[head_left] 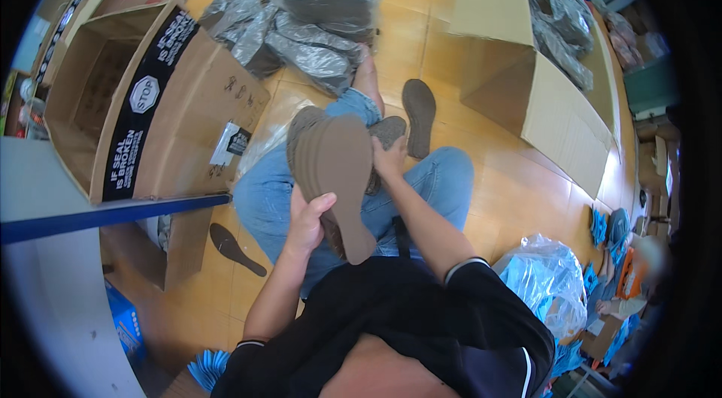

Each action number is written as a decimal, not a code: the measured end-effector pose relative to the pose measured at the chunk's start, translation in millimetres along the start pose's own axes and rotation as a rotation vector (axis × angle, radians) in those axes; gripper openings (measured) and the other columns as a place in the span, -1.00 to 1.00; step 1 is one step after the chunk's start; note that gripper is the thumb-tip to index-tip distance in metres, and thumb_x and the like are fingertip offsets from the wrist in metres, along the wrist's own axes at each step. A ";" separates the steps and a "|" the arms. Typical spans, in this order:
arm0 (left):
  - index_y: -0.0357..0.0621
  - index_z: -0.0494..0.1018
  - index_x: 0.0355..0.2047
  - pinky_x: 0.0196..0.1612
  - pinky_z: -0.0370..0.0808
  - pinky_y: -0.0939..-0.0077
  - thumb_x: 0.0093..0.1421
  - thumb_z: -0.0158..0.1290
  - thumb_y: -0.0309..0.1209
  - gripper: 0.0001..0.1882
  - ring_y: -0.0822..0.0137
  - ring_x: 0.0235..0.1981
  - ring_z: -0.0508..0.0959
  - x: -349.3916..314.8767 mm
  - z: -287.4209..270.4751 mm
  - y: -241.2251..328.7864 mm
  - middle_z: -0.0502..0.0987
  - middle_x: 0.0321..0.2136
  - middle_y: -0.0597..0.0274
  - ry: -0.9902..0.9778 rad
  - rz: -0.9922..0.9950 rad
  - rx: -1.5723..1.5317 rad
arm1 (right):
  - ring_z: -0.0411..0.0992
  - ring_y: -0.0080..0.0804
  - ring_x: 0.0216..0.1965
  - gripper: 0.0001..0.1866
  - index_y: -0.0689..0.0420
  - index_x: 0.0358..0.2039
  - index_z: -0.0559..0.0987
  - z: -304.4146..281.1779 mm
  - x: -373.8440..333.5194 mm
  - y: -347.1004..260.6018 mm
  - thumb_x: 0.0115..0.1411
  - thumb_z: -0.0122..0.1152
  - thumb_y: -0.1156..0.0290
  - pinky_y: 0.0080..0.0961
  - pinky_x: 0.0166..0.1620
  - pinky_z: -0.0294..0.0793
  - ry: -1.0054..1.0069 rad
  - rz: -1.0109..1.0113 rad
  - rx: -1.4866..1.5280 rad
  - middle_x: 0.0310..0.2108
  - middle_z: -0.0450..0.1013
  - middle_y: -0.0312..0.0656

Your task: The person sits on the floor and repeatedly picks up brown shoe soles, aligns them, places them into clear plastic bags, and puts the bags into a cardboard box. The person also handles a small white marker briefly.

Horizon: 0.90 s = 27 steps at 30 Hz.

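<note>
My left hand [307, 221] is closed around the side of a thick stack of brown-grey shoe insoles [343, 165], thumb on the top one. The stack is raised over my lap, heel ends toward me. Beside it, my right hand [389, 159] grips another grey insole [389, 129] over my crossed legs; how many it holds is partly hidden by the stack. A single dark insole [419, 116] lies on the floor just beyond my right hand. To the left, near my knee, another dark insole [235, 247] rests on the floor.
Bagged insoles [316, 14] are piled ahead. An open cardboard box [195, 112] stands left, above a blue bar [113, 217]. Another open box [564, 104] at right holds bagged insoles [560, 29]. A clear bag with blue pieces [545, 285] lies lower right, near another person's hand [608, 308].
</note>
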<state>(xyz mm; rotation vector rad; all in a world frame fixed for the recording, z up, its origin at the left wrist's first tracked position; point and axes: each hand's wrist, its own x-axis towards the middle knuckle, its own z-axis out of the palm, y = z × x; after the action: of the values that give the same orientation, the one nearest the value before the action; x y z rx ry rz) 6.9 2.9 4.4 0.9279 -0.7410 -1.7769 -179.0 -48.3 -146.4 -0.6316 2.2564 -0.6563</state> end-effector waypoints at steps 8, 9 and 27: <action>-0.29 0.18 0.18 0.11 0.38 0.37 -0.09 0.34 -0.46 -0.17 0.29 0.06 0.42 20.6 48.4 -19.4 0.40 0.05 0.10 -0.143 0.238 0.317 | 0.02 -0.14 0.33 0.01 0.25 0.38 -0.24 -127.2 -119.1 -45.9 0.18 0.25 0.28 -0.30 0.31 0.06 -0.439 -0.839 0.420 0.33 -0.03 0.09; -0.28 0.07 0.24 0.15 0.35 0.37 -0.07 0.34 -0.51 -0.09 0.26 0.11 0.39 21.1 52.6 -20.0 0.35 0.09 0.07 -0.209 0.280 0.482 | 0.01 -0.18 0.34 0.00 0.27 0.38 -0.24 -132.7 -123.9 -49.4 0.17 0.26 0.36 -0.32 0.33 0.02 -0.455 -0.737 0.521 0.35 -0.07 0.09; -0.28 0.11 0.20 0.14 0.38 0.35 0.04 0.25 -0.56 -0.24 0.30 0.07 0.42 27.1 75.0 -15.9 0.38 0.05 0.08 -0.394 0.041 0.230 | 0.31 -0.31 0.12 -0.36 0.25 0.28 0.12 -162.3 -111.2 -30.7 0.32 -0.05 0.15 -0.41 0.18 0.28 -0.499 -0.411 1.117 0.16 0.27 -0.06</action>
<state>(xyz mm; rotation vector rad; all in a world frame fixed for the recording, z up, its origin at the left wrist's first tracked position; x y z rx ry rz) -70.9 -11.0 23.8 0.7064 -1.2272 -1.8878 -218.0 39.2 28.1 -0.5648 1.0286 -1.5678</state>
